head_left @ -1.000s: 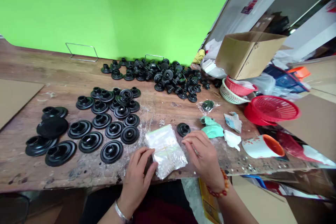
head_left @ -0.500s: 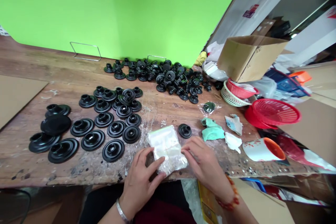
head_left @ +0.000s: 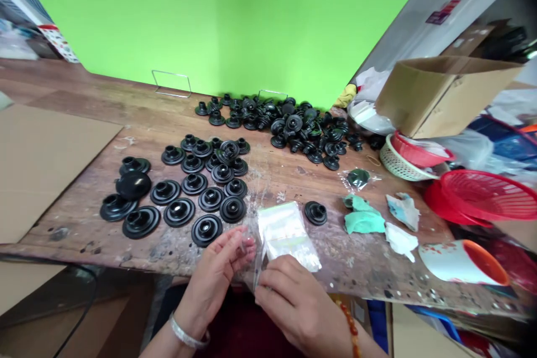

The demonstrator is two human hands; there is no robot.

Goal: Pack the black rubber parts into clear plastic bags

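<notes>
Left hand [head_left: 220,263]: half-curled at the clear bag [head_left: 258,263], grip unclear
Right hand [head_left: 289,299]: clamped on the bag's near end

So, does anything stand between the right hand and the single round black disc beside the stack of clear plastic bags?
Yes: the flat stack of bags lies on the tabletop between right hand and disc.

No text can be read — the red-and-purple label [head_left: 443,12] on the grey panel [head_left: 413,31] is blurred.
</notes>
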